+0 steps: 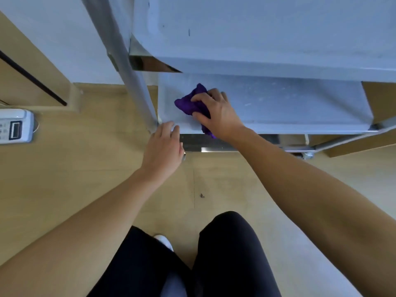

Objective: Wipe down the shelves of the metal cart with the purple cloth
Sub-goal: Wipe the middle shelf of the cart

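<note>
Right hand (216, 113) gripped bunched purple cloth (188, 103) on lower shelf (289, 103), near front-left corner; left hand (164, 146) rested loose-fingered on that corner, beside post (137, 82). Risks — wadded cloth might leave right side unwiped; hard push might roll metal cart (257, 39).

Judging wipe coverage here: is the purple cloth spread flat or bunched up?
Bunched: the purple cloth is crumpled in the right hand on the lower shelf.

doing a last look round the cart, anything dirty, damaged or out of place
Nothing damaged or spilled. A small dark scrap lies on the floor before the cart, the upper shelf bears a short dark streak, and pale smudges show on the lower shelf right of the purple cloth.
</note>
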